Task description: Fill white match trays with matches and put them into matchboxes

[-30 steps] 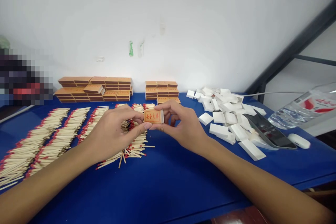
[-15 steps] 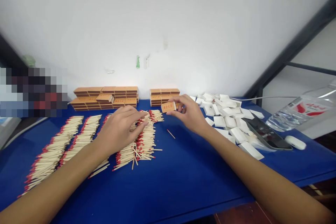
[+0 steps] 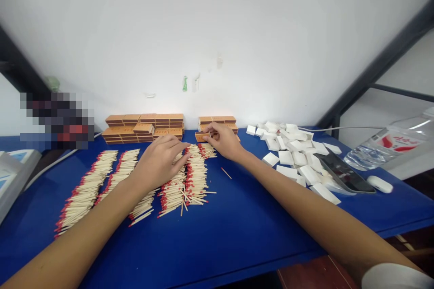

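My right hand (image 3: pixel 222 141) pinches a small orange matchbox (image 3: pixel 202 137) in front of the shorter stack of matchboxes (image 3: pixel 217 120). Over the rows of red-tipped matches (image 3: pixel 197 176) hovers or rests my left hand (image 3: pixel 162 161), thumb and fingers apart, with nothing seen in it. It hides part of the middle rows. A longer stack of matchboxes (image 3: pixel 142 132) stands by the wall at the left, one box lying askew on it. One loose match (image 3: pixel 226 173) lies below my right hand.
White paper trays (image 3: pixel 299 158) are heaped at the right of the blue table (image 3: pixel 217 239). Beside them are a phone (image 3: pixel 346 173), a white rounded case (image 3: pixel 380 184) and a tilted plastic bottle (image 3: pixel 383 146). A white cable runs along the wall; a grey-white object (image 3: pixel 15 180) sits at far left.
My right hand has moved left with the matchbox, which has turned to show its narrow side. My left hand has barely moved. The whole view has shifted slightly.
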The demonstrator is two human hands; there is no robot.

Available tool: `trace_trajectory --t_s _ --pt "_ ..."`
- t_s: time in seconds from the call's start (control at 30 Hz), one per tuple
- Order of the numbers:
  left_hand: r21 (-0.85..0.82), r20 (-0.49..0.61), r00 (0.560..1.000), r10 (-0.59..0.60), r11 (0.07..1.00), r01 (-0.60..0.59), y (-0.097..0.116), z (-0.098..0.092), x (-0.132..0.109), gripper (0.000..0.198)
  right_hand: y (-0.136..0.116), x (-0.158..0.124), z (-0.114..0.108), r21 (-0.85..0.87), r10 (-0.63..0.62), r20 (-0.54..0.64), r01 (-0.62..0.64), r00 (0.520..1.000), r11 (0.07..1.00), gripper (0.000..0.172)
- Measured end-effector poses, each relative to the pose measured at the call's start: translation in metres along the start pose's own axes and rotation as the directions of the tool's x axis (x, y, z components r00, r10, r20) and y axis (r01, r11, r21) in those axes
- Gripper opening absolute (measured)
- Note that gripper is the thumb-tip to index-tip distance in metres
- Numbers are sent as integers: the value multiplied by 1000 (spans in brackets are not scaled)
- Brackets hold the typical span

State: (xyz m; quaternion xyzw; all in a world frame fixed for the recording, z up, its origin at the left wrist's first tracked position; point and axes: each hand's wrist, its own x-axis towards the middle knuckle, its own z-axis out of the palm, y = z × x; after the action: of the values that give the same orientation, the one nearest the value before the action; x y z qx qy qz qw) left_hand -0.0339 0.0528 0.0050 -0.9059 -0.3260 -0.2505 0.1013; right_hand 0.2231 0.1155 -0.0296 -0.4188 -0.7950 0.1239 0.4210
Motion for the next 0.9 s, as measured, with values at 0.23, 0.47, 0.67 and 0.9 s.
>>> trace_trajectory --t_s 0.23,0.47,0.67,0.9 --pt "23 -37 999 13 1000 -12 0 2 0 27 9 -1 0 -115 -70 -17 68 997 991 6" --pt "31 -62 998 31 999 -29 1 1 1 26 10 -3 -2 -249 -122 -44 107 992 963 15" --pt "-12 -37 999 -15 1000 15 2 1 0 26 7 -3 -4 -309 -126 -3 119 992 943 13" --pt "-165 95 956 -277 943 289 0 9 14 32 11 -4 -5 -291 -120 14 119 993 949 11"
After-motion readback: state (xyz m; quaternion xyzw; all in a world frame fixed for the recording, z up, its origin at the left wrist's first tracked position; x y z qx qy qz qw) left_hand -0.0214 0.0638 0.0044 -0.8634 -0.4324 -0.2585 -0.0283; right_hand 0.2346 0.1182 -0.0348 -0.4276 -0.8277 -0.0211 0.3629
